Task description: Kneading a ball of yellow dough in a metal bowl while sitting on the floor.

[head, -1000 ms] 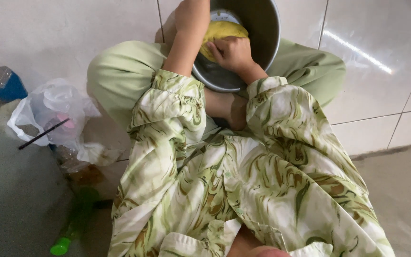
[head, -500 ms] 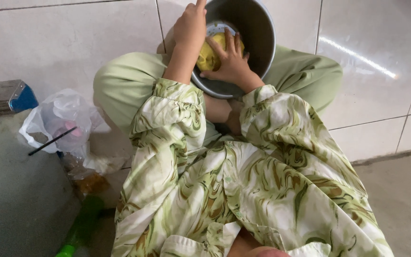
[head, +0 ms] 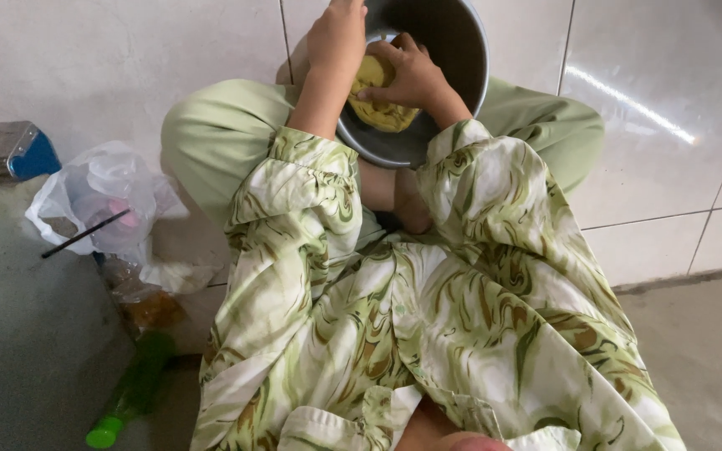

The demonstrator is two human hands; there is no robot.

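Observation:
A round steel bowl (head: pixel 453 50) rests against my crossed legs at the top of the head view. Inside it lies a lump of yellow dough (head: pixel 382 113). My right hand (head: pixel 411 75) presses down on the dough with its fingers curled over it. My left hand (head: pixel 338 38) grips the bowl's near-left rim. Both forearms come out of wide green-and-white patterned sleeves.
I sit on a white tiled floor (head: pixel 653 142). At the left lie a crumpled clear plastic bag (head: pixel 106 200) with a thin dark stick (head: pixel 85 234) across it, a green plastic bottle (head: pixel 131 392), and a grey block with a blue corner (head: pixel 6 150).
The view has shifted, so the bowl sits higher in the frame. My right hand has turned and moved over the dough inside the bowl. My left hand stays on the rim.

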